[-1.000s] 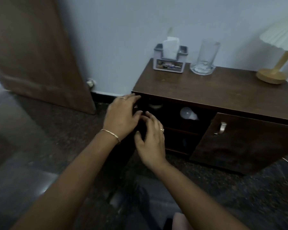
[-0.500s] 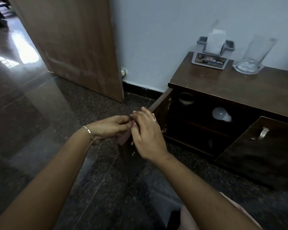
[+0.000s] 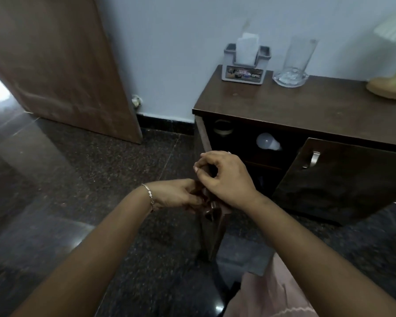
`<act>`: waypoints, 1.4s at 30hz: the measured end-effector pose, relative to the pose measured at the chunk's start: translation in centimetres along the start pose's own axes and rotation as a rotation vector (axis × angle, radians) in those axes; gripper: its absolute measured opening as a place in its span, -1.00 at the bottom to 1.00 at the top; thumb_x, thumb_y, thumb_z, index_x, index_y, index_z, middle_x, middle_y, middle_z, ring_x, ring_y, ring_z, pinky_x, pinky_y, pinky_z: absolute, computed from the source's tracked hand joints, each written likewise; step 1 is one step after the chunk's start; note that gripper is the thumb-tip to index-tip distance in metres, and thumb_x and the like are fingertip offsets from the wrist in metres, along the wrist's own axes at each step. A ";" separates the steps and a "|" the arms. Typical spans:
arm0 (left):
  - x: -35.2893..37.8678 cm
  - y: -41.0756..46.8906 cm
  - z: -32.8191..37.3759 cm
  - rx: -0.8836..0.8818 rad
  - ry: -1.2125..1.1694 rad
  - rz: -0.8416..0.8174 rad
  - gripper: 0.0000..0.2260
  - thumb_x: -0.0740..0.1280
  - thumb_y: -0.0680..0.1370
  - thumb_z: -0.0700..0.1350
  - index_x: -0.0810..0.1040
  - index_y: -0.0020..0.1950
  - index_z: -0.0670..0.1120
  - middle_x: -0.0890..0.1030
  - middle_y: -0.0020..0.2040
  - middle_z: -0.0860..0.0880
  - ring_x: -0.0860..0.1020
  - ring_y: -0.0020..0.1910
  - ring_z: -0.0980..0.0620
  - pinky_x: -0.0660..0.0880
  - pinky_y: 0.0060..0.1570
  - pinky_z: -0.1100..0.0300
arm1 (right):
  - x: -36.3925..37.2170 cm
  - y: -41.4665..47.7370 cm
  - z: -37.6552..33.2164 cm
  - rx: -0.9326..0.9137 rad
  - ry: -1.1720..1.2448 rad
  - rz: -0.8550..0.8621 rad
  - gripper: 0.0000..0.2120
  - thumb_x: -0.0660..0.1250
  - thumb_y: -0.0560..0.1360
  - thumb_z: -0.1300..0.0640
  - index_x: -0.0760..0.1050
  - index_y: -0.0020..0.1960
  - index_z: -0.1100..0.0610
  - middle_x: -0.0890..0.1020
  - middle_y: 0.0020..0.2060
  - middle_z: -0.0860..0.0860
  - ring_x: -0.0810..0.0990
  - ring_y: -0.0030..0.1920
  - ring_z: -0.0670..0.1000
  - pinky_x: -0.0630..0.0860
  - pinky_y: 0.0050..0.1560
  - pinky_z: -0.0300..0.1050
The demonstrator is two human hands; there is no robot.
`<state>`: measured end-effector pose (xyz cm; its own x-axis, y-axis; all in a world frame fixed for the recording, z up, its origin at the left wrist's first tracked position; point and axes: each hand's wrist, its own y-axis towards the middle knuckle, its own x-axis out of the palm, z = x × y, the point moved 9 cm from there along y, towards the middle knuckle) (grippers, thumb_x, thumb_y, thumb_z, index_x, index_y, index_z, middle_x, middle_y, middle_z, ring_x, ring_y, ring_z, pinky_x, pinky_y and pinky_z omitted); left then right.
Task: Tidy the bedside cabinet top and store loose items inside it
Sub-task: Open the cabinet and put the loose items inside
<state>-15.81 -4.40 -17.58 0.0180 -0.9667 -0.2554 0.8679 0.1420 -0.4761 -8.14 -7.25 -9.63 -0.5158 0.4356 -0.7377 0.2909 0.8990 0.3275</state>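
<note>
The dark wooden bedside cabinet point(image 3: 306, 106) stands against the wall with both doors open. Its left door point(image 3: 213, 234) is swung out towards me and seen almost edge-on. My right hand point(image 3: 226, 179) curls its fingers over the door's top edge. My left hand point(image 3: 176, 195) holds the door's outer face at the handle. On the top stand a tissue holder point(image 3: 245, 67), a tall glass point(image 3: 295, 62) and a lamp point(image 3: 391, 85). On the upper shelf inside lie a white light bulb point(image 3: 266, 141) and a roll of tape point(image 3: 223, 128).
The cabinet's right door point(image 3: 343, 184) hangs ajar, its metal handle point(image 3: 311, 159) showing. A brown room door point(image 3: 62, 65) stands open at the left, beside a wall socket point(image 3: 136, 101). The floor point(image 3: 89, 179) is dark polished stone. My knee in pink cloth point(image 3: 272, 291) is at the bottom.
The left cabinet door has swung further out towards me with both hands on it. My right hand has moved onto its top edge.
</note>
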 end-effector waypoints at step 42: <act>4.5 22.1 10.3 0.108 -0.102 0.291 0.09 0.36 0.50 -0.03 -0.67 0.29 -0.18 0.26 0.51 -0.12 0.23 0.49 -0.04 0.18 0.49 0.04 | -17.4 -2.5 17.5 0.416 -0.731 0.472 -0.57 0.52 0.32 0.07 0.52 0.14 0.14 0.59 0.02 0.06 0.53 0.07 0.11 0.50 -0.02 -0.01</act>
<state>8.59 -7.83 -20.55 0.3179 -0.9060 -0.2794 0.8667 0.3972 -0.3018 14.18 -17.85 -7.92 0.3155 0.4855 -0.8153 0.6747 0.4894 0.5525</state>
